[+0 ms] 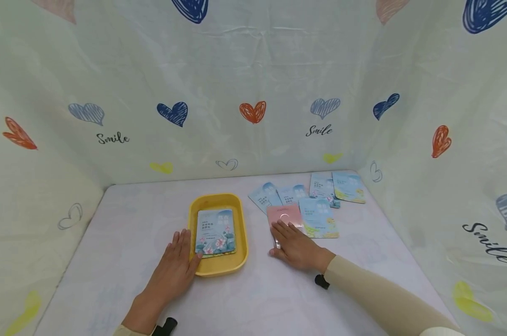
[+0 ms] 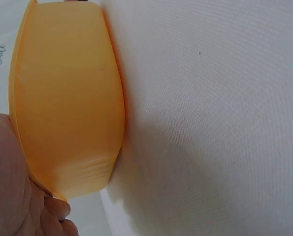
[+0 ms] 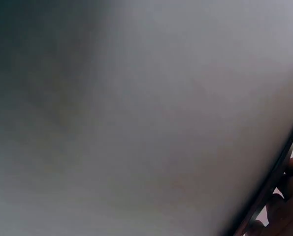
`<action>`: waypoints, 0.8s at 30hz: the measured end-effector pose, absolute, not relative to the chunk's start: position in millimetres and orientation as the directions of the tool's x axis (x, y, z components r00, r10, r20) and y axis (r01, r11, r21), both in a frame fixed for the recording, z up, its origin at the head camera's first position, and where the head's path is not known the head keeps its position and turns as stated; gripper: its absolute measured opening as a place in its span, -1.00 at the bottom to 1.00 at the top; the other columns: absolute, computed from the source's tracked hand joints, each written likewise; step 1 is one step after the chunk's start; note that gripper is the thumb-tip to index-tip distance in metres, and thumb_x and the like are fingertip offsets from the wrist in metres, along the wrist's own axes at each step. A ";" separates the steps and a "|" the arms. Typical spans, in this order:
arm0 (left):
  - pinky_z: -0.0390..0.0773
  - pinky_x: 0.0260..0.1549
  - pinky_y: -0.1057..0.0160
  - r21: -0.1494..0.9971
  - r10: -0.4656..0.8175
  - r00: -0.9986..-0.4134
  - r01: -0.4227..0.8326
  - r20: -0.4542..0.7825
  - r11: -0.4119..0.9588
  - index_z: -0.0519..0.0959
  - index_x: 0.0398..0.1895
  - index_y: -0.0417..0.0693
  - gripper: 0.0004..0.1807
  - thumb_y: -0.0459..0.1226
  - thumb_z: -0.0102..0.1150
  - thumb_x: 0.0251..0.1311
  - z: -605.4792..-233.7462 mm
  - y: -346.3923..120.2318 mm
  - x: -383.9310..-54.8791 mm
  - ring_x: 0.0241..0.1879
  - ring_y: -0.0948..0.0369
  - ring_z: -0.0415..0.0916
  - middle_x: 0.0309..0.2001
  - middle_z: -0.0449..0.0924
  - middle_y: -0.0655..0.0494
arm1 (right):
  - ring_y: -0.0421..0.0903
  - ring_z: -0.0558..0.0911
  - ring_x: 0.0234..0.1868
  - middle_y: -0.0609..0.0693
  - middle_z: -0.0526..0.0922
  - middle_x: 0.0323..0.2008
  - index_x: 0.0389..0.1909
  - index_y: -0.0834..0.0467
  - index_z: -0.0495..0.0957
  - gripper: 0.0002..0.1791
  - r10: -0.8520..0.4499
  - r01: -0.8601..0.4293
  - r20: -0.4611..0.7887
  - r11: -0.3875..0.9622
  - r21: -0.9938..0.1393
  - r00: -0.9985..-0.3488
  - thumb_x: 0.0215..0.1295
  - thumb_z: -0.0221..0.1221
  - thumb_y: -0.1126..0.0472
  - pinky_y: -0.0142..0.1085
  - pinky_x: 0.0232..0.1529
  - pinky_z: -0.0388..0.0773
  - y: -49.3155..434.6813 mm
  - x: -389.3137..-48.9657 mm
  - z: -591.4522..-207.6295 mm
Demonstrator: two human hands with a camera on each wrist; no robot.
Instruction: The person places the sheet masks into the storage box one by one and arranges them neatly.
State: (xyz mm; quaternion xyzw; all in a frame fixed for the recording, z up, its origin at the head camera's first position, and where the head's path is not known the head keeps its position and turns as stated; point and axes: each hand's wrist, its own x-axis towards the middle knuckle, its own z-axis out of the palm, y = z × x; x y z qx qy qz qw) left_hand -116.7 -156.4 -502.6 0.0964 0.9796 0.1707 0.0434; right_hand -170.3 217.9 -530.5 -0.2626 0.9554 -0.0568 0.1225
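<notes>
A yellow tray (image 1: 217, 270) stands left of the middle of the table, with a blue flower-print packet (image 1: 215, 231) lying in it on top of at least one other. My left hand (image 1: 173, 266) rests against the tray's left rim, fingers straight and thumb over the near left edge. In the left wrist view part of this hand (image 2: 8, 182) touches the rim. Across a pink packet (image 1: 283, 213) lies my right hand (image 1: 297, 247), fingers extended and thumb apart, covering its lower part. The right wrist view is mostly blurred, with fingers (image 3: 289, 206) at the lower right.
Beside the pink packet lies a light-blue packet (image 1: 318, 217). Behind are more blue packets (image 1: 263, 197), (image 1: 293, 193), two of them overlapping (image 1: 320, 186) near a rightmost packet (image 1: 349, 187). Heart-printed curtains (image 1: 211, 144) enclose the white table (image 1: 152, 210).
</notes>
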 end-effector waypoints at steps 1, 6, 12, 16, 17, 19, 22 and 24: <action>-0.04 0.60 -0.31 0.343 0.203 -0.978 0.173 -0.054 0.923 -0.17 0.67 -0.42 -0.13 0.00 -0.13 0.66 -502.5 -156.5 -116.9 0.68 -0.28 -0.24 0.68 -0.14 -0.36 | 0.02 -0.13 0.74 0.01 -0.07 0.73 0.72 0.10 -0.04 -0.05 -0.514 -0.488 -0.209 0.857 -0.166 -0.832 0.59 -0.23 -0.44 0.00 0.71 -0.12 215.7 -174.1 -529.6; -0.05 0.60 -0.31 0.358 0.200 -0.978 0.164 -0.066 0.919 -0.17 0.67 -0.42 -0.13 0.01 -0.13 0.66 -502.0 -155.9 -117.8 0.68 -0.28 -0.25 0.68 -0.15 -0.35 | 0.05 -0.07 0.74 0.05 -0.04 0.73 0.72 0.11 -0.04 -0.08 -0.523 -0.487 -0.218 0.851 -0.197 -0.824 0.61 -0.17 -0.39 0.03 0.71 -0.09 213.7 -192.1 -519.2; -0.03 0.60 -0.30 0.351 0.199 -0.978 0.168 -0.055 0.921 -0.15 0.67 -0.42 -0.13 0.02 -0.11 0.66 -501.9 -156.0 -118.5 0.68 -0.26 -0.23 0.68 -0.12 -0.34 | 0.23 0.35 0.55 0.25 0.35 0.54 0.58 0.32 0.26 -0.26 -0.552 -0.553 0.042 0.826 -0.104 -0.833 0.60 0.16 -0.03 0.15 0.54 0.33 242.9 -226.3 -503.9; 0.00 0.59 -0.31 0.343 0.201 -0.979 0.175 -0.041 0.923 -0.13 0.66 -0.43 -0.12 0.01 -0.08 0.65 -502.4 -157.2 -117.5 0.68 -0.27 -0.21 0.67 -0.09 -0.34 | 0.25 0.47 0.41 0.25 0.48 0.41 0.49 0.31 0.37 -0.22 -0.499 -0.502 0.121 0.865 0.001 -0.858 0.45 0.33 -0.07 0.22 0.36 0.50 262.5 -247.8 -496.3; 0.01 0.58 -0.32 0.344 0.201 -0.979 0.176 -0.039 0.922 -0.12 0.66 -0.43 -0.12 0.01 -0.08 0.64 -502.6 -157.5 -117.1 0.68 -0.27 -0.21 0.67 -0.08 -0.35 | 0.25 0.47 0.39 0.24 0.49 0.39 0.49 0.29 0.38 -0.18 -0.493 -0.494 0.105 0.869 0.013 -0.864 0.41 0.36 -0.13 0.23 0.34 0.50 265.4 -251.8 -495.5; 0.01 0.58 -0.32 0.345 0.201 -0.979 0.176 -0.038 0.922 -0.12 0.66 -0.43 -0.12 0.00 -0.07 0.64 -502.7 -158.0 -116.4 0.68 -0.27 -0.20 0.67 -0.08 -0.35 | 0.25 0.44 0.39 0.22 0.48 0.36 0.51 0.23 0.37 -0.10 -0.495 -0.495 0.059 0.869 0.018 -0.867 0.37 0.34 -0.26 0.25 0.36 0.46 268.5 -258.3 -496.1; 0.01 0.58 -0.32 0.344 0.197 -0.980 0.172 -0.039 0.923 -0.11 0.66 -0.43 -0.12 0.00 -0.06 0.64 -502.4 -158.4 -115.6 0.67 -0.28 -0.19 0.67 -0.07 -0.35 | 0.23 0.38 0.39 0.17 0.44 0.34 0.55 0.14 0.35 -0.01 -0.506 -0.506 -0.007 0.862 0.013 -0.862 0.31 0.29 -0.42 0.25 0.40 0.38 269.6 -266.0 -500.5; 0.01 0.58 -0.32 0.345 0.196 -0.980 0.170 -0.042 0.923 -0.12 0.67 -0.42 -0.12 0.00 -0.07 0.64 -502.2 -158.3 -115.6 0.68 -0.27 -0.20 0.67 -0.08 -0.35 | 0.21 0.36 0.39 0.14 0.43 0.34 0.56 0.09 0.34 0.04 -0.508 -0.509 -0.030 0.860 0.023 -0.861 0.26 0.25 -0.52 0.23 0.41 0.35 269.5 -269.9 -503.9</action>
